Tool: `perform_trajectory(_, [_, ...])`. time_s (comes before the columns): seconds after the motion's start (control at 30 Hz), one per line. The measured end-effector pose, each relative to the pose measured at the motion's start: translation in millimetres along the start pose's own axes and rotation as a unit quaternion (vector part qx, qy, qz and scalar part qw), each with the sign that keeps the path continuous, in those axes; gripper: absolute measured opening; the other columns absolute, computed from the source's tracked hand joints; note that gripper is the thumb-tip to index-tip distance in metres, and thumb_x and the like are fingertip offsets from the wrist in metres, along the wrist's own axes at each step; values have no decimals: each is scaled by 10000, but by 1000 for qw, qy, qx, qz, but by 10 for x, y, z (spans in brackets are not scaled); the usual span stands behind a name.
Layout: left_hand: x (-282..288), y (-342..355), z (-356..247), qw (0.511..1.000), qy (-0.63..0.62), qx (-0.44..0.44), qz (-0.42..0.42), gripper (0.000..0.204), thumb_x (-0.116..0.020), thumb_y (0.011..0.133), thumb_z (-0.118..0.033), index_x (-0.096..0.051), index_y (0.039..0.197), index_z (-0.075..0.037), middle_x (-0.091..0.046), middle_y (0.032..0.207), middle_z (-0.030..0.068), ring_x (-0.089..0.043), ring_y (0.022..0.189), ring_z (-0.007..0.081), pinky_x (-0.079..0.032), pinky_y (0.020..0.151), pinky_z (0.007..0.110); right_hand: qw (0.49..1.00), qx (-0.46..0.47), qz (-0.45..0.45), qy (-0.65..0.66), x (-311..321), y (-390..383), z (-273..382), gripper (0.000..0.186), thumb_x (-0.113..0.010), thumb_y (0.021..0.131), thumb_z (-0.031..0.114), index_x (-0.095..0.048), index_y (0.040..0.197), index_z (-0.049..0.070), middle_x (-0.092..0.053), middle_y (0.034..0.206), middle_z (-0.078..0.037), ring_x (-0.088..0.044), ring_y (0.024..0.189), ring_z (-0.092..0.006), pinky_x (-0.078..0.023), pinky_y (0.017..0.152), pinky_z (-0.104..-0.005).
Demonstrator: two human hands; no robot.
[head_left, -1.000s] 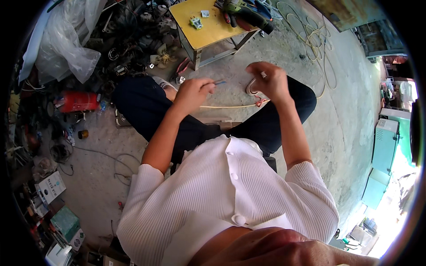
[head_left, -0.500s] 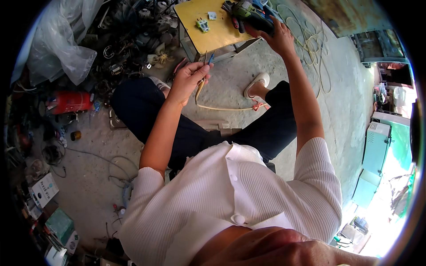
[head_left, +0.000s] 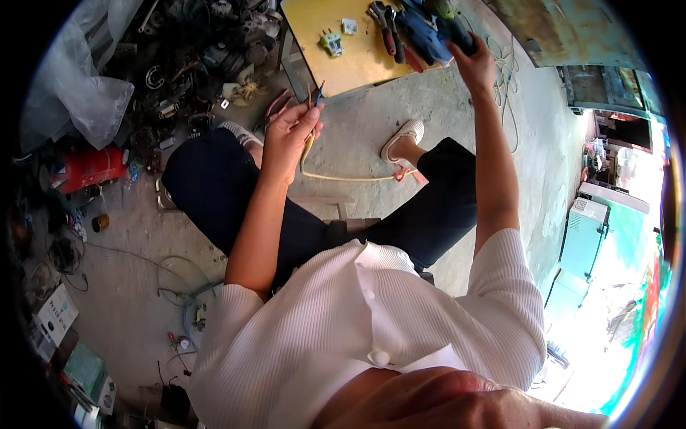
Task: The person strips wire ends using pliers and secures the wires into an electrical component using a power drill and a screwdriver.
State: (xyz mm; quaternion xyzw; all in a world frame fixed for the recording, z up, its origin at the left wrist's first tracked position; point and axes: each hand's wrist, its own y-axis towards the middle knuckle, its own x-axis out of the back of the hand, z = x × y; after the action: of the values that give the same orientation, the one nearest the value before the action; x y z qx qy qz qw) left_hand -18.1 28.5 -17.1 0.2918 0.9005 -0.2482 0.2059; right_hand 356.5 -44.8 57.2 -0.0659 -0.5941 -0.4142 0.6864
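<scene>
My left hand [head_left: 289, 136] is closed around the end of a pale cable [head_left: 343, 176]. A blue wire [head_left: 319, 93] and a brownish wire [head_left: 309, 93] stick up past the fingertips. Red-handled pliers [head_left: 277, 105] show just behind this hand; whether it touches them I cannot tell. On the far right of the yellow table, my right hand [head_left: 477, 66] grips the black part of a green-and-black power tool [head_left: 457, 32], partly cut off by the view's edge. Beside it lie a blue tool [head_left: 425, 32] and dark pliers with red on the handles [head_left: 387, 28].
The yellow table [head_left: 307, 21] also bears a green-and-white plug [head_left: 331, 44] and a small white piece [head_left: 349, 26]. Metal parts [head_left: 214, 53] are heaped at the left, near a red cylinder [head_left: 93, 169]. A loose cord [head_left: 509, 93] lies on the floor at the right.
My right hand has moved right with the power tool, uncovering the blue tool and dark pliers. My left hand has shifted slightly left in the view, still holding the cable.
</scene>
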Motion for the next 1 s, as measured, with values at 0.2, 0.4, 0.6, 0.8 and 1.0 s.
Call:
perform_trajectory(0.2, [14, -23, 2, 1000, 4, 11, 14, 250, -653, 906, -240, -671, 1076, -57, -636, 901, -24, -588, 811, 74, -484, 749, 244, 992, -46, 61, -101, -252, 27, -84, 670, -683, 678, 619, -645, 1182, 179, -700, 1013, -110, -665, 970, -283, -504, 836, -401])
perform_trajectory(0.4, [44, -3, 44, 1000, -4, 19, 19, 248, -658, 903, -238, -670, 1079, -63, -639, 895, -24, -591, 806, 80, -474, 733, 234, 961, 133, -159, -184, -263, -178, 158, 541, -690, 751, 512, -648, 1162, 163, -684, 950, -99, -649, 899, -300, -492, 824, -409])
perform_trajectory(0.6, [9, -43, 87, 999, 9, 21, 43, 241, -653, 904, -209, -670, 1047, -16, -641, 855, -2, -563, 740, 61, -445, 671, 179, 894, 89, 245, 365, -10, -1113, 1253, 279, -664, 890, 184, -647, 1156, 102, -695, 980, -44, -641, 840, -112, -499, 718, -260])
perform_trajectory(0.8, [4, -84, 107, 996, 46, 30, 69, 229, -623, 921, -205, -674, 1039, -16, -619, 812, -27, -521, 718, 45, -421, 657, 188, 843, 11, 341, 416, -168, -1417, 1303, 234, -683, 880, 216, -668, 1011, 22, -699, 901, -36, -620, 793, -105, -483, 696, -245])
perform_trajectory(1.0, [-41, -60, 131, 988, 101, 39, 108, 241, -598, 930, -233, -694, 996, -22, -603, 787, -43, -495, 722, 47, -421, 669, 209, 772, -181, 288, 536, -91, -1562, 1343, 202, -672, 892, 166, -668, 990, -10, -691, 900, -36, -600, 826, -91, -469, 731, -235])
